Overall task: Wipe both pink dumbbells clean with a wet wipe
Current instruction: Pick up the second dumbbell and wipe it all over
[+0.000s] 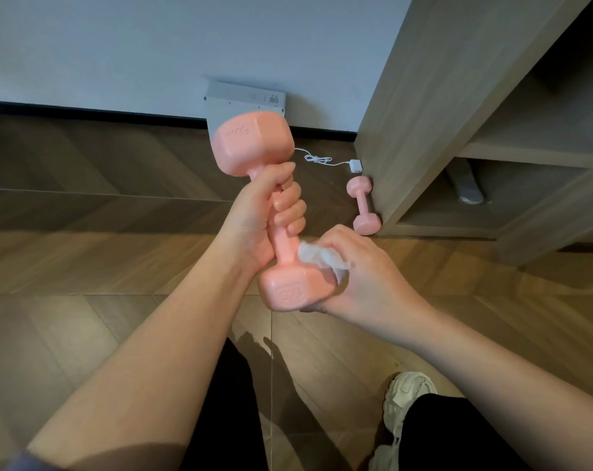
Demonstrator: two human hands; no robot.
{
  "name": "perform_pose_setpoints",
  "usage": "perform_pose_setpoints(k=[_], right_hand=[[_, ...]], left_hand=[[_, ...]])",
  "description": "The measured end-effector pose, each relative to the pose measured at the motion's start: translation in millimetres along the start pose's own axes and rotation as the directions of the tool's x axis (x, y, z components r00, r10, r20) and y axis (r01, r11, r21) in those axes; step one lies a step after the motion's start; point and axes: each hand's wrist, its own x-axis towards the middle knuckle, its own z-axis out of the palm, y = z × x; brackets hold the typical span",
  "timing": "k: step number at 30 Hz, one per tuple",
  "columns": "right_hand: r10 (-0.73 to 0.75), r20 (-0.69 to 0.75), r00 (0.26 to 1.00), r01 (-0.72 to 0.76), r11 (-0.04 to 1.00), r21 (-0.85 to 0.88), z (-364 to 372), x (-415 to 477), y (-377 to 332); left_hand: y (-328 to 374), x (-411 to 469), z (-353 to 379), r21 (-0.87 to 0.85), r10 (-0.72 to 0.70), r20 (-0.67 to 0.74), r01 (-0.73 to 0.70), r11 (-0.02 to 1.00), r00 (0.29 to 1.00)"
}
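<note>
My left hand (261,215) grips the handle of a pink dumbbell (252,144), held tilted in the air with one head up and away and the other head low and near me. My right hand (359,277) holds a white wet wipe (322,258) pressed against the lower head, where it meets the handle. The fingers of that hand wrap the far side of the head. A second pink dumbbell (364,205) lies on the wooden floor beside the base of a wooden shelf unit.
A wooden shelf unit (424,113) stands at the right. A white flat device (247,100) leans on the wall behind, with a white cable and adapter (354,165) on the floor. My legs and a white shoe (407,399) are below.
</note>
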Motion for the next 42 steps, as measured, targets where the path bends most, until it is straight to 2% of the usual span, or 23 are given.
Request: perform_pose_setpoints(k=[3, 5, 6, 8, 10, 12, 15, 17, 19, 21, 26, 29, 31, 34, 36, 37, 39, 42], right_hand=[[-0.066, -0.017, 0.998, 0.061, 0.975, -0.213, 4, -1, 2], [-0.073, 0.090, 0.993, 0.101, 0.926, -0.364, 5, 0, 3], [-0.067, 0.144, 0.987, 0.118, 0.916, -0.384, 5, 1, 4], [-0.072, 0.207, 0.976, 0.145, 0.920, -0.365, 4, 3, 2], [-0.075, 0.209, 0.975, 0.155, 0.904, -0.400, 4, 3, 0], [-0.107, 0.123, 0.987, 0.152, 0.879, -0.453, 4, 1, 2], [-0.156, -0.033, 0.987, 0.127, 0.894, -0.430, 7, -3, 1], [-0.134, 0.000, 0.991, 0.120, 0.887, -0.445, 7, -3, 2], [-0.056, 0.117, 0.992, 0.106, 0.873, -0.476, 6, -3, 3], [-0.016, 0.173, 0.985, 0.102, 0.861, -0.499, 6, -3, 3], [-0.072, -0.012, 0.997, 0.057, 0.870, -0.489, 7, -12, -1], [-0.053, 0.031, 0.998, 0.061, 0.864, -0.500, 12, -13, 2], [-0.025, 0.057, 0.998, 0.049, 0.883, -0.466, 10, -12, 5], [-0.025, 0.043, 0.999, 0.034, 0.970, -0.243, -3, -8, 6], [-0.057, 0.091, 0.994, 0.063, 0.996, -0.068, -10, -5, 6], [-0.085, 0.115, 0.990, 0.088, 0.996, -0.018, -11, -4, 6], [-0.113, 0.127, 0.985, 0.117, 0.993, -0.021, -8, -3, 4], [-0.080, 0.039, 0.996, 0.085, 0.986, -0.144, 0, -6, 5]], left_hand=[[-2, -1, 3, 0.070, 0.063, -0.105, -0.056, 0.996, 0.992], [-7, -3, 3, 0.119, 0.101, -0.150, -0.084, 0.989, 0.983], [-9, -4, 3, 0.145, 0.114, -0.163, -0.090, 0.985, 0.980], [-12, -5, 4, 0.209, 0.135, -0.190, -0.094, 0.973, 0.972], [-14, -6, 5, 0.263, 0.155, -0.220, -0.095, 0.960, 0.963], [-13, -5, 7, 0.274, 0.173, -0.248, -0.102, 0.956, 0.953], [-10, -4, 8, 0.276, 0.189, -0.282, -0.109, 0.955, 0.941], [-10, -3, 10, 0.289, 0.201, -0.293, -0.113, 0.951, 0.935], [-13, -2, 12, 0.305, 0.208, -0.305, -0.111, 0.946, 0.929], [-19, -2, 16, 0.327, 0.214, -0.324, -0.104, 0.939, 0.921], [-22, -1, 18, 0.335, 0.264, -0.389, -0.131, 0.933, 0.882], [-24, 0, 15, 0.329, 0.270, -0.400, -0.137, 0.934, 0.876], [-23, 0, 13, 0.301, 0.226, -0.352, -0.119, 0.946, 0.908], [-10, 1, 6, 0.172, 0.073, -0.082, -0.058, 0.983, 0.994], [-3, -1, 1, 0.092, -0.003, 0.094, -0.006, 0.996, 0.996], [-1, -2, -1, 0.069, -0.025, 0.138, 0.016, 0.998, 0.990], [-1, -5, 0, 0.040, -0.048, 0.163, 0.042, 0.998, 0.985], [-3, -6, 5, 0.066, -0.010, 0.085, 0.005, 0.998, 0.996]])
